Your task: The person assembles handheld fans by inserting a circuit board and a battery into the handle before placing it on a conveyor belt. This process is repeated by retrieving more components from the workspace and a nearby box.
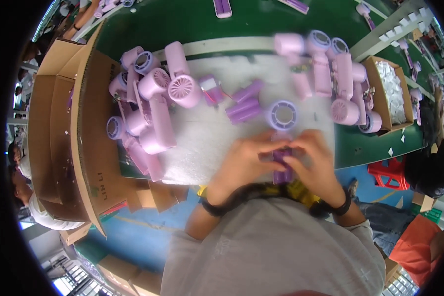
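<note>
Grasping a lilac handheld fan (281, 155), the blurred left hand (248, 158) and right hand (314, 159) meet at the desk's (362, 150) near edge. Purple pieces (245, 111) lie left of the fan's round head (283, 114) on a white mat (197, 155); pink fan bodies (161, 116) are heaped over the mat's left edge and around its far right corner, beside an open carton (378, 96).

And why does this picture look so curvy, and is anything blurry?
In the head view, the wide fisheye lens bends the edges of the tall cardboard box and leaves the corners black; in the head view, the left hand and right hand look soft, perhaps from motion; in the head view, bright patches at lower left look washed out.
</note>
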A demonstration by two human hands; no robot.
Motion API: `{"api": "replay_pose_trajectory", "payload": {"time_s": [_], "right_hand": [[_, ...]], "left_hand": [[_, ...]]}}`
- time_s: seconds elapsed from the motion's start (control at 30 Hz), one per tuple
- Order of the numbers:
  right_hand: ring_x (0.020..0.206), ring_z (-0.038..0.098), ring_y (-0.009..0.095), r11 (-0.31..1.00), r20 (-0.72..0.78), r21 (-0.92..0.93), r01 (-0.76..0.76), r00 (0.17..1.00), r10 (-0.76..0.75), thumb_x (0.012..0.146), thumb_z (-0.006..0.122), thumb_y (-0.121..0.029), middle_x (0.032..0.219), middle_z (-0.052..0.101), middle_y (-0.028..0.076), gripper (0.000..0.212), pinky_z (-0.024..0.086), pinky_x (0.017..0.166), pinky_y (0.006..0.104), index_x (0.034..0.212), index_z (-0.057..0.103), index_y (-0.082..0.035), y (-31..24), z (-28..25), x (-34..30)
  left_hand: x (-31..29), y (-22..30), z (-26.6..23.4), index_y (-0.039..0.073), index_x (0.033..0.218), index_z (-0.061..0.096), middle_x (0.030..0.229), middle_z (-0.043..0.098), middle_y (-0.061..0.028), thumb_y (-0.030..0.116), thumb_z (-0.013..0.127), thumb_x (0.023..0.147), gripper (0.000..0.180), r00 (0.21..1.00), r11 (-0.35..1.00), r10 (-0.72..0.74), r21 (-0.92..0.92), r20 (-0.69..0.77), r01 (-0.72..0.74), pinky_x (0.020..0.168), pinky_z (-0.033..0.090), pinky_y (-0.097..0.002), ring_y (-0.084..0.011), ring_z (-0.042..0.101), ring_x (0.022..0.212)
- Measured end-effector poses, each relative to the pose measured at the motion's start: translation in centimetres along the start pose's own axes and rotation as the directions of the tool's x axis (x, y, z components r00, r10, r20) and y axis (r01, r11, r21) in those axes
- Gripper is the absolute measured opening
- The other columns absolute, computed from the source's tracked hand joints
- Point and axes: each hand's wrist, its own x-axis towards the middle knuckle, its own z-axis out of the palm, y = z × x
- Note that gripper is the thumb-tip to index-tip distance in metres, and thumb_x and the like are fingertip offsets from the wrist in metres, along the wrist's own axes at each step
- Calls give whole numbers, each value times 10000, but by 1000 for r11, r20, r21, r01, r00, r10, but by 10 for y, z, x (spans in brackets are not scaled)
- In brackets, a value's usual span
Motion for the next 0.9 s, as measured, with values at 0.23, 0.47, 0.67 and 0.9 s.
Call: {"api": "replay_pose_trajectory", "payload": {"time_s": [0.23, 0.47, 0.67, 0.9], "right_hand": [[696, 636, 238, 967, -141, -181, 179, 968, -206, 789, 754, -26, 933, 619, 117, 100, 522, 627, 330, 875, 704, -12, 8, 14, -1], [756, 637, 236, 978, -70, -205, 28, 997, -44, 813, 725, -7, 968, 615, 126, 69, 517, 626, 333, 879, 706, -4, -1, 8, -12], [828, 633, 278, 979, 23, -203, -29, 999, 35, 782, 779, -73, 1080, 573, 168, 290, 531, 685, 357, 1040, 658, -18, -9, -2, -23], [1022, 600, 361, 935, 41, -353, -28, 998, 46, 748, 804, -103, 1218, 487, 231, 699, 526, 837, 391, 1331, 430, -17, -14, 9, -30]], "left_hand": [[-3, -5, 8, 92, 1170, 689, 1176, 664, -153, 155, 868, 624, 577, 1000, 1000, 20, 22, -18, -20, 724, 543, -330, -306, 680, 847], [-1, -10, 10, 113, 1172, 692, 1165, 666, -159, 207, 862, 637, 570, 999, 997, 41, 66, -27, -39, 733, 540, -347, -323, 671, 825], [-2, -14, 18, 116, 1179, 687, 1145, 662, -150, 191, 854, 644, 565, 996, 994, 81, 78, -47, -78, 746, 549, -356, -321, 666, 846], [-10, -7, 49, 108, 1214, 661, 1114, 614, -139, 183, 836, 670, 576, 974, 977, 146, 182, -175, -114, 753, 560, -388, -307, 653, 860]]}}
